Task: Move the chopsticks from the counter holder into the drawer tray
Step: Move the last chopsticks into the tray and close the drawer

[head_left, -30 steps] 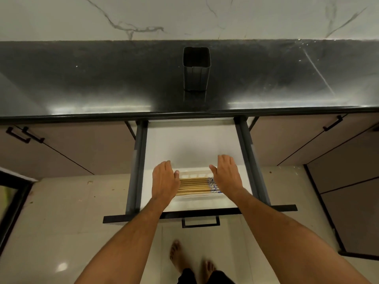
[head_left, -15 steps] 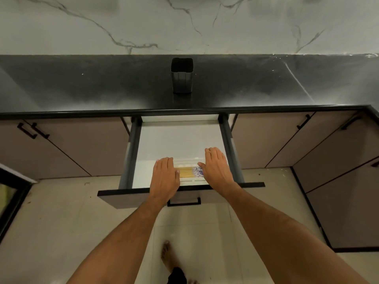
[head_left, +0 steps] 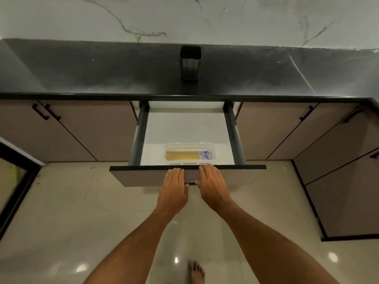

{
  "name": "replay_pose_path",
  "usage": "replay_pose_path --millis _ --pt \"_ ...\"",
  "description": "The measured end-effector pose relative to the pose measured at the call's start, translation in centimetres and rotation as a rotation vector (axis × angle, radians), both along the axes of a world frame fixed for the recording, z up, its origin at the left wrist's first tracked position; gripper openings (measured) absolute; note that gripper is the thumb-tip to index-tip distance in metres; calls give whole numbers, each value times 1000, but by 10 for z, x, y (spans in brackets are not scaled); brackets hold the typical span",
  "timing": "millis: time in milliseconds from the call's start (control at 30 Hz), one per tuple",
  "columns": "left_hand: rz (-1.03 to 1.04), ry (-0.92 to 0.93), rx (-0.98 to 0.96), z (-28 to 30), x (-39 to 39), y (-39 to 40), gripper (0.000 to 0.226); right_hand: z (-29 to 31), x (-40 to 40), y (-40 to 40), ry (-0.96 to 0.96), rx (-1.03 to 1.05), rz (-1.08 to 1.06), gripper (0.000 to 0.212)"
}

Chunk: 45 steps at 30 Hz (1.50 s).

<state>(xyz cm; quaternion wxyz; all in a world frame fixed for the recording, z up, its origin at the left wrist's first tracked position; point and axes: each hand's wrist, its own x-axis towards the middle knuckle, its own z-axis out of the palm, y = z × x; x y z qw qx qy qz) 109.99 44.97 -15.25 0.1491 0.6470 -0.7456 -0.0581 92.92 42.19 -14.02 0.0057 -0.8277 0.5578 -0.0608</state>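
Observation:
Several wooden chopsticks with blue-patterned ends lie side by side in a clear plastic tray at the front of the pulled-out white drawer. The dark square holder stands on the black counter with nothing showing inside it. My left hand and my right hand lie flat, fingers extended, against the drawer's front panel, covering its handle. Neither hand holds anything.
The black counter runs below a white marble wall. Brown cabinet doors with black handles flank the drawer. More cabinets stand at the right. One bare foot is on the glossy tiled floor.
Both hands have come out of the drawer, off the tray's ends, and now rest on the front panel. The drawer sits further in than one second ago. The chopsticks are uncovered.

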Motion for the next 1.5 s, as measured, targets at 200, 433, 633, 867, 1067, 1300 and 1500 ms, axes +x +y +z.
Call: replay_pose_path --millis 200,433,633,867,1067,1300,1500 --pt "-23 -36 89 -32 8 29 49 -39 17 30 25 91 95 45" --pt "-68 -11 231 -53 6 -11 54 -55 40 -1 102 280 62 39" --pt "-103 48 427 -90 5 -28 51 -72 43 -25 84 435 29 44" --pt "-230 -203 315 -103 2 -72 54 -75 53 -77 108 455 -21 46" --pt "-103 -389 352 -106 -7 -136 69 -79 54 -142 180 449 34 45" --pt "-41 -419 209 -118 -3 -240 67 -68 65 -244 186 446 91 26" --pt "-25 -327 159 -119 -1 -311 49 -58 74 -312 135 419 67 19"
